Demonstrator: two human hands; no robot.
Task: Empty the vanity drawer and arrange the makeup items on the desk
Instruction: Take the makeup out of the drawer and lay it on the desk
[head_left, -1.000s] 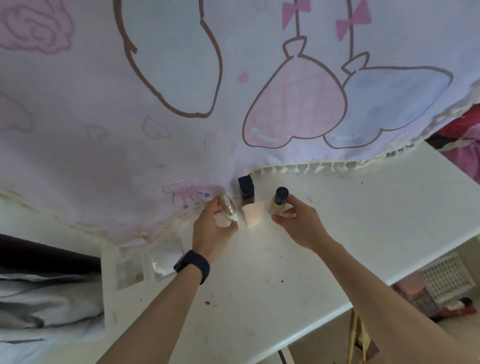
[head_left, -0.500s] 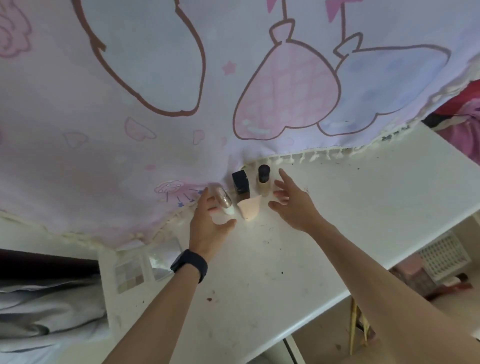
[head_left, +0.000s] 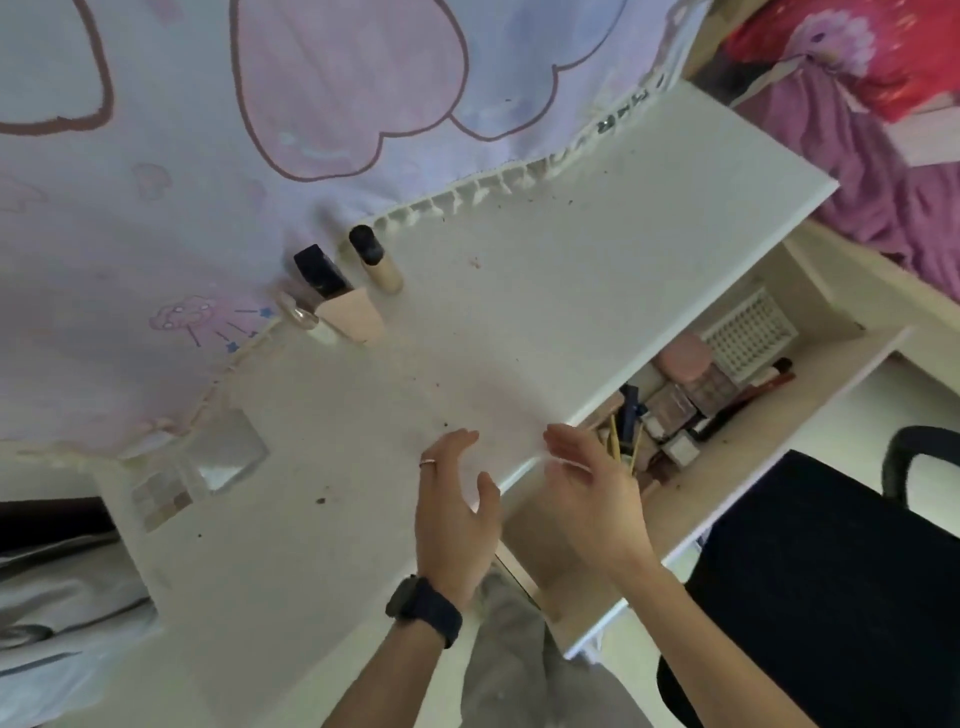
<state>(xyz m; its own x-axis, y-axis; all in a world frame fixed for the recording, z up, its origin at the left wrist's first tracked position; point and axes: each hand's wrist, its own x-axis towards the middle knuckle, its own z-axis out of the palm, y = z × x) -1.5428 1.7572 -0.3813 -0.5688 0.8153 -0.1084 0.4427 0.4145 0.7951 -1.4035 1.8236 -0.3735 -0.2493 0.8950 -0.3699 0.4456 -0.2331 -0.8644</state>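
At the far left of the white surface (head_left: 519, 291) a pale eyeshadow palette (head_left: 161, 499) lies flat, just beside a clear square case (head_left: 228, 452). Further right, against the hem of the printed curtain (head_left: 182, 208), three bottles stand in a tight row: a clear-capped bottle (head_left: 304, 319), a square foundation bottle (head_left: 340, 306) with a black cap, and a round black-capped bottle (head_left: 376, 262). All three are upright with their long axes vertical and caps up. The wide lens makes them seem to lean toward the upper left.

Near the front edge the left hand (head_left: 452, 514) hovers, its fingers spread and relaxed, holding nothing. The right hand (head_left: 597, 493) is also empty, its fingers apart. It hangs over the edge of the surface and the open drawer (head_left: 737, 457).

A good deal of makeup lies in that drawer: a pink compact (head_left: 683, 358), small boxes, and a red-handled brush (head_left: 769, 383) lying flat with its long axis along the drawer's length, near a white basket (head_left: 748, 332).

The step in hand looks like a reach for the next items. It should go best to pinch long thin things at their middle and lift them in line with how they lie. Bottles belong upright, caps up, beside the row, and flat cases near the palette.
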